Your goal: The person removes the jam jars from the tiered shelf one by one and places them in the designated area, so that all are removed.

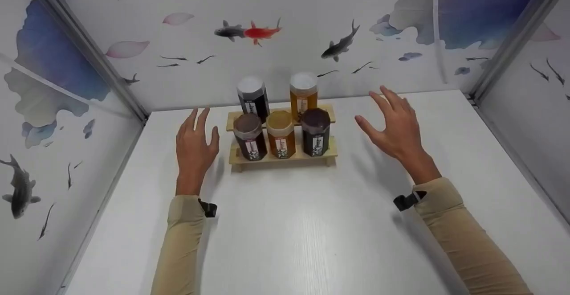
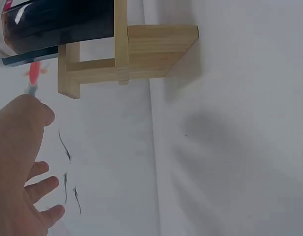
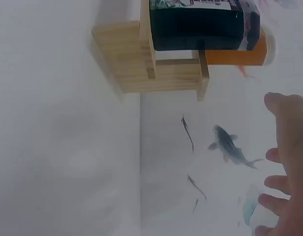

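Note:
Several octagonal jars stand on a two-tier wooden rack (image 1: 285,160) in the head view. On the front tier are a dark reddish jar (image 1: 254,149), an amber jar (image 1: 281,147) and a near-black jar (image 1: 315,143). Behind them, a black jar (image 1: 253,96) and a golden jar (image 1: 304,95) have white lids. My left hand (image 1: 195,148) hovers left of the rack, fingers spread and holding nothing. To the right of the rack, my right hand (image 1: 395,128) is likewise spread and holds nothing. Both wrist views show the rack's side, apart from the fingers.
A white table (image 1: 276,223) lies beneath the rack. Behind it rises a white wall panel (image 1: 285,54) painted with fish and leaves, close to the rack's back. Side panels with metal posts (image 1: 89,50) flank the table.

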`<state>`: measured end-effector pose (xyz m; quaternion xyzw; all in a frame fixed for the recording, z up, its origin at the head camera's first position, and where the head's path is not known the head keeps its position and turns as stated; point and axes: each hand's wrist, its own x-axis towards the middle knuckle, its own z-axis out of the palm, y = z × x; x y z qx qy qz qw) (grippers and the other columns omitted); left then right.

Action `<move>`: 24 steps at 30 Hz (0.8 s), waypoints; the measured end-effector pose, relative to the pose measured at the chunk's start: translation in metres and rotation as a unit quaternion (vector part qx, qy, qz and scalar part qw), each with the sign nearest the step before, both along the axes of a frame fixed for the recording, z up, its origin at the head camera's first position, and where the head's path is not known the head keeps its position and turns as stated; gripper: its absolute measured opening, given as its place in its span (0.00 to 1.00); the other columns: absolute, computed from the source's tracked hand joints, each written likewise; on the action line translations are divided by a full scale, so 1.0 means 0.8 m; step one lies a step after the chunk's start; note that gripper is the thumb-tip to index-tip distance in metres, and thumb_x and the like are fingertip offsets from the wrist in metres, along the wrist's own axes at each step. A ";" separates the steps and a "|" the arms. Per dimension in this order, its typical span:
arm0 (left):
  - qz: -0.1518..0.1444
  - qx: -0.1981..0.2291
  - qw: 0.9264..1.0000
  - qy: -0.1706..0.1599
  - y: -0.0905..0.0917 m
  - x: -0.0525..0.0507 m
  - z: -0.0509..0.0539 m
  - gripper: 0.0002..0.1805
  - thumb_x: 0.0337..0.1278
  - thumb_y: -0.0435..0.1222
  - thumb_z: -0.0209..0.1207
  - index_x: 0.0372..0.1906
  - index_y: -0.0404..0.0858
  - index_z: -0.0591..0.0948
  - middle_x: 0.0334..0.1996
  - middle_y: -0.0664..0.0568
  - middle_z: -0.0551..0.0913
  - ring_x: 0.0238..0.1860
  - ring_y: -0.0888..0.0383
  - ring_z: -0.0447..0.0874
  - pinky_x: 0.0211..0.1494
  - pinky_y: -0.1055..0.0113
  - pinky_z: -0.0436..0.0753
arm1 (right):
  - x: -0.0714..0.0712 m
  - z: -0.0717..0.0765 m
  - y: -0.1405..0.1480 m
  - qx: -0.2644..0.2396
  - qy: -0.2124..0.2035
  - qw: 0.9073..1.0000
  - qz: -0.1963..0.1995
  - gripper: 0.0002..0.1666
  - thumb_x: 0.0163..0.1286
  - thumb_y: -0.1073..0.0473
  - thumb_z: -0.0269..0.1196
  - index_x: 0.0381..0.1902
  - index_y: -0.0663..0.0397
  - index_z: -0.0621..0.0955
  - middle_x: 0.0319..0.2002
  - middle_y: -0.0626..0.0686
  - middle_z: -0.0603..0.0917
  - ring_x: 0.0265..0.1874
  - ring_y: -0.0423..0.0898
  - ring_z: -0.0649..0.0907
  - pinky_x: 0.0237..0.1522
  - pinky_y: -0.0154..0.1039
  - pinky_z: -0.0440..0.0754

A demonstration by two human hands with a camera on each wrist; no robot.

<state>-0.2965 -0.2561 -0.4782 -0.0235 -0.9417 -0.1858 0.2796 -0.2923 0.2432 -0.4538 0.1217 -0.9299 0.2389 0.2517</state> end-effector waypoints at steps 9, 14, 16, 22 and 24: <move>-0.045 0.211 0.975 -0.047 0.020 -0.003 -0.044 0.21 0.80 0.38 0.59 0.69 0.34 0.78 0.60 0.37 0.85 0.58 0.43 0.88 0.60 0.50 0.89 | 0.024 -0.025 -0.059 -0.085 -0.021 0.991 0.099 0.38 0.77 0.39 0.68 0.78 0.45 0.74 0.71 0.54 0.81 0.60 0.55 0.87 0.55 0.57 0.90; -0.049 0.277 0.957 -0.072 0.031 -0.007 -0.058 0.17 0.81 0.38 0.58 0.65 0.35 0.81 0.53 0.40 0.88 0.52 0.47 0.90 0.55 0.54 0.91 | 0.025 -0.034 -0.093 -0.118 -0.081 0.979 0.145 0.46 0.75 0.36 0.69 0.83 0.47 0.68 0.74 0.55 0.79 0.63 0.55 0.86 0.55 0.55 0.91; -0.050 0.296 0.951 -0.077 0.036 -0.008 -0.060 0.17 0.81 0.38 0.58 0.65 0.36 0.81 0.53 0.41 0.88 0.52 0.47 0.90 0.55 0.54 0.90 | 0.024 -0.038 -0.104 -0.131 -0.099 0.975 0.151 0.51 0.74 0.34 0.70 0.84 0.48 0.65 0.75 0.56 0.78 0.67 0.56 0.84 0.57 0.55 0.91; -0.060 0.325 0.939 -0.091 0.045 -0.010 -0.069 0.15 0.82 0.40 0.57 0.62 0.40 0.83 0.53 0.44 0.87 0.51 0.50 0.88 0.53 0.56 0.88 | 0.019 -0.049 -0.124 -0.172 -0.096 0.969 0.150 0.57 0.69 0.38 0.76 0.84 0.53 0.63 0.74 0.59 0.77 0.71 0.57 0.80 0.62 0.59 0.87; -0.058 0.328 0.938 -0.098 0.047 -0.009 -0.072 0.14 0.83 0.40 0.57 0.61 0.40 0.83 0.52 0.44 0.87 0.51 0.51 0.88 0.54 0.58 0.87 | 0.019 -0.052 -0.126 -0.190 -0.094 0.966 0.151 0.56 0.68 0.40 0.77 0.83 0.53 0.64 0.73 0.58 0.78 0.70 0.56 0.80 0.61 0.57 0.88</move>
